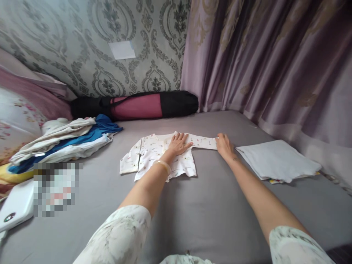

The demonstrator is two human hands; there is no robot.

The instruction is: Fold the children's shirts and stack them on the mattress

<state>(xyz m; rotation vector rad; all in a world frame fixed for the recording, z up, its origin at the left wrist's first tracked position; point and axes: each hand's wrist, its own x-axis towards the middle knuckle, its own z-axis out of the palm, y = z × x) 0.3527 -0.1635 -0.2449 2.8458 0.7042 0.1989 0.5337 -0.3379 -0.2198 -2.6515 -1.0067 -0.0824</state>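
A small white baby shirt (154, 154) with a fine print lies spread on the grey bed sheet (214, 205). Flat on its upper chest rests my left hand (179, 143), fingers stretched out and a pale bangle on the wrist. My right hand (224, 146) grips the cuff end of the shirt's right-hand sleeve, which is pulled out straight to the side. The other sleeve angles down toward the lower left.
A pile of clothes (68, 141) lies at the left, near a white device (18, 201) with a cable. Folded white cloth (280, 159) sits at the right. A black and maroon long bag (137, 106) lies along the wall; purple curtains (247, 55) hang at the right.
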